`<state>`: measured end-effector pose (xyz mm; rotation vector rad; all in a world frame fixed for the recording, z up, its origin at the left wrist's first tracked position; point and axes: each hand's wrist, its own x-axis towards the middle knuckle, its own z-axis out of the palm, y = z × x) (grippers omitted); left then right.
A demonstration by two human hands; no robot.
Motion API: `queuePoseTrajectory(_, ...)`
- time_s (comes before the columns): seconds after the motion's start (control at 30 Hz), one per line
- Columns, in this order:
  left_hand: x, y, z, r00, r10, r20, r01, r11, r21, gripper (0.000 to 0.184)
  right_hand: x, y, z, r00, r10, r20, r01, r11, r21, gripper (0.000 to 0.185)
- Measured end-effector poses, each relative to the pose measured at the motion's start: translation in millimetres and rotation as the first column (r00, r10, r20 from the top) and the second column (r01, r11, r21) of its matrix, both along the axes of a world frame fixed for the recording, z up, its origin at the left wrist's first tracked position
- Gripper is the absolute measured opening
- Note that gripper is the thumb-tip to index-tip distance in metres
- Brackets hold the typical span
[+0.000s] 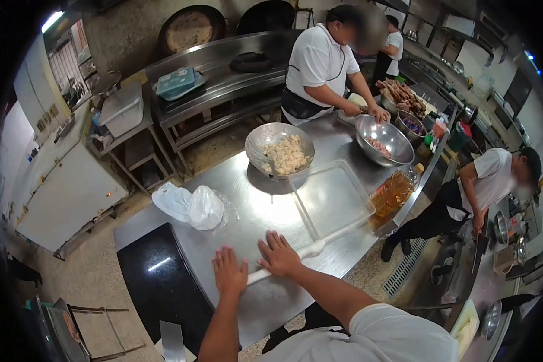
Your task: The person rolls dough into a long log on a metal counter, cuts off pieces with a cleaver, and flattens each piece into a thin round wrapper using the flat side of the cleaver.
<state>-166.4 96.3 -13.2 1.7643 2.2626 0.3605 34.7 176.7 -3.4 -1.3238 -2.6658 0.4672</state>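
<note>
A long white roll of dough (312, 248) lies slantwise across the steel table, thinner towards its right end. My left hand (230, 273) rests palm down at the roll's left end, fingers stretched out. Further right, my right hand (279, 256) lies flat over the roll, its fingers spread and pointing away from me. The palms hide parts of the dough. Just beyond it stands a clear plastic tray (329, 202). White plastic bags (205, 208) sit past my left hand.
A black board (163, 277) covers the table's left end, near a metal scraper (172, 341). Beyond are a pan of pale chunks (280, 151), an oil bottle (395, 196) and a steel bowl (383, 142) with meat, where a co-worker (323, 66) works. Another person (489, 181) stands right.
</note>
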Motion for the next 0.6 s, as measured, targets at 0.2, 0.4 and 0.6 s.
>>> queuePoseTrajectory(0.2,51.0,-136.0,-15.6,0.988,-0.153,-0.025,0.155,0.985,0.073,0.072,86.5,-115.2,7.0,0.988,0.042,0.147,-0.03,0.996,-0.082,0.073)
queuePoseTrajectory(0.4,71.6,-173.2,-15.5,0.99,-0.126,0.066,0.122,0.991,0.053,0.078,114.4,-127.2,-10.3,0.998,0.021,0.057,-0.015,0.994,-0.105,0.066)
queuePoseTrajectory(0.6,36.5,-74.0,-4.5,0.986,0.15,-0.073,-0.156,0.984,-0.084,0.08,66.8,-27.4,2.9,0.991,0.018,0.135,-0.008,0.998,-0.07,0.071)
